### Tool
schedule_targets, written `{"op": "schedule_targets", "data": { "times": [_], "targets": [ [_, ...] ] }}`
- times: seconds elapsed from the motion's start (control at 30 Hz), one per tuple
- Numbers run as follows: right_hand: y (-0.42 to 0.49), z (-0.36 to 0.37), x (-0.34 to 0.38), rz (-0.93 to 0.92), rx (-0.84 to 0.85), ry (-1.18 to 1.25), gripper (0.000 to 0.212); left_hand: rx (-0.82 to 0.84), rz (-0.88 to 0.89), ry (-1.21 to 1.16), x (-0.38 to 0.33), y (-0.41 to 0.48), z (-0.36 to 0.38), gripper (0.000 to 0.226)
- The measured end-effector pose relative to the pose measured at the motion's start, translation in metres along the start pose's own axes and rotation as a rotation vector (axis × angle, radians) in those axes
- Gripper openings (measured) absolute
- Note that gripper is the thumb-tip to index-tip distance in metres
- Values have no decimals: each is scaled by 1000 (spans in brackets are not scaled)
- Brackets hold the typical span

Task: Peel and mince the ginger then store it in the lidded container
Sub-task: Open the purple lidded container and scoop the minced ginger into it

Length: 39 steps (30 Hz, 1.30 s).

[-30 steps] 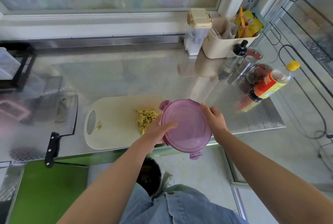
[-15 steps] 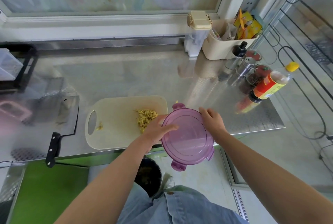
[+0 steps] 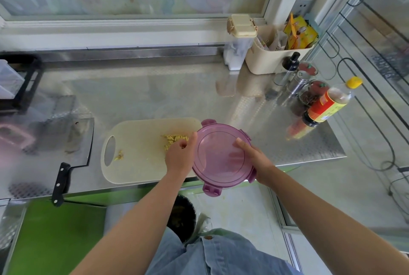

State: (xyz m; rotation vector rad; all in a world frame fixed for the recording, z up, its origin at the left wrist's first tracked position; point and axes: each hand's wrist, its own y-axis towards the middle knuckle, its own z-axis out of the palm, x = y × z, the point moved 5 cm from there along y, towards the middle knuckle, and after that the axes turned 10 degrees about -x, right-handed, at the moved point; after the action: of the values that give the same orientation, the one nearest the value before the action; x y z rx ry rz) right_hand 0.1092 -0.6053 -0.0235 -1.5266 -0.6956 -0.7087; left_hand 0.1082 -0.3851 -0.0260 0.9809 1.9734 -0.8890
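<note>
A round purple lidded container (image 3: 219, 155) with its lid on hangs over the counter's front edge, held between both hands. My left hand (image 3: 179, 157) grips its left rim, thumb up along the edge. From the right, my right hand (image 3: 254, 159) holds it, fingers lying on the lid. A pile of minced ginger (image 3: 173, 139) lies on the beige cutting board (image 3: 137, 153), partly hidden by my left hand. A small ginger scrap (image 3: 119, 155) sits near the board's handle hole.
A cleaver (image 3: 75, 139) lies on the steel counter left of the board, its black handle over the edge. Bottles and spice jars (image 3: 321, 106) stand at the right, a beige caddy (image 3: 272, 57) at the back right. A black rack (image 3: 20, 82) stands far left.
The container has turned in my hands, its latches swinging round. My left hand slid from the lid's top to the left rim.
</note>
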Motion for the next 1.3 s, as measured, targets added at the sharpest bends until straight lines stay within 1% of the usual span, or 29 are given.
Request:
{"op": "schedule_targets", "data": {
  "times": [0.1,0.2,0.33,0.4,0.43,0.5,0.53,0.57,0.6,0.63,0.67,0.73,0.77,0.83,0.87,0.9,0.93,0.97,1.0,1.03,1.07,1.1,1.13,1.17,1.2,1.27,1.3],
  "targets": [
    [2,-3,-7,29,-25,-90,48,26,-22,-31,2,5,3,58],
    [2,-5,-10,9,-30,-76,52,60,-52,-28,8,9,5,60],
    [6,-12,-10,-3,-78,-68,61,193,-243,-190,5,1,8,63],
    [10,-13,-10,21,-68,30,64,233,-410,-325,8,-4,10,66],
    [11,-12,-10,39,-49,102,66,307,-504,-377,9,-9,13,76],
    [11,-5,-8,51,6,178,66,590,-617,-494,-3,-24,22,103],
    [11,-1,-7,47,11,169,67,749,-646,-593,-14,-35,26,107],
    [11,2,-6,38,8,136,70,865,-664,-703,-25,-43,28,106],
    [11,5,-3,24,-4,88,77,903,-698,-796,-32,-48,28,106],
    [11,7,0,21,-14,31,83,891,-719,-845,-31,-46,28,107],
    [11,7,3,-1,-38,-51,86,877,-724,-843,-27,-45,28,107],
    [15,7,8,-57,-77,-205,80,840,-722,-849,-17,-38,31,104],
    [14,8,11,-76,-98,-233,81,832,-735,-879,-14,-36,31,102],
    [17,9,18,-153,-191,-269,102,806,-721,-940,-19,-36,31,97],
    [15,10,23,-225,-248,-346,109,769,-702,-933,-19,-36,31,94],
    [11,11,28,-332,-281,-410,105,730,-680,-934,-17,-34,31,91],
    [2,15,37,-500,-280,-438,95,682,-666,-928,-13,-31,31,90],
    [-7,20,45,-666,-208,-430,85,654,-665,-931,-10,-27,33,89],
    [-16,28,49,-750,-65,-382,80,634,-665,-933,-10,-25,34,90],
    [-22,37,48,-764,99,-385,81,612,-661,-944,-11,-22,35,91],
    [-25,44,46,-795,215,-482,87,579,-669,-955,-12,-20,35,90],
    [-25,49,43,-871,266,-646,95,548,-677,-965,-12,-18,35,86],
    [-23,50,41,-954,272,-801,101,517,-684,-969,-11,-15,35,83],
    [-21,51,41,-1020,249,-895,102,490,-697,-960,-10,-14,34,81],
    [-20,51,42,-1068,208,-920,97,481,-707,-940,-8,-14,34,82],
    [-20,50,42,-1159,130,-885,79,487,-722,-920,-5,-16,34,86],
    [-21,50,41,-1193,101,-876,74,467,-722,-924,-5,-17,34,84]
  ]
}}
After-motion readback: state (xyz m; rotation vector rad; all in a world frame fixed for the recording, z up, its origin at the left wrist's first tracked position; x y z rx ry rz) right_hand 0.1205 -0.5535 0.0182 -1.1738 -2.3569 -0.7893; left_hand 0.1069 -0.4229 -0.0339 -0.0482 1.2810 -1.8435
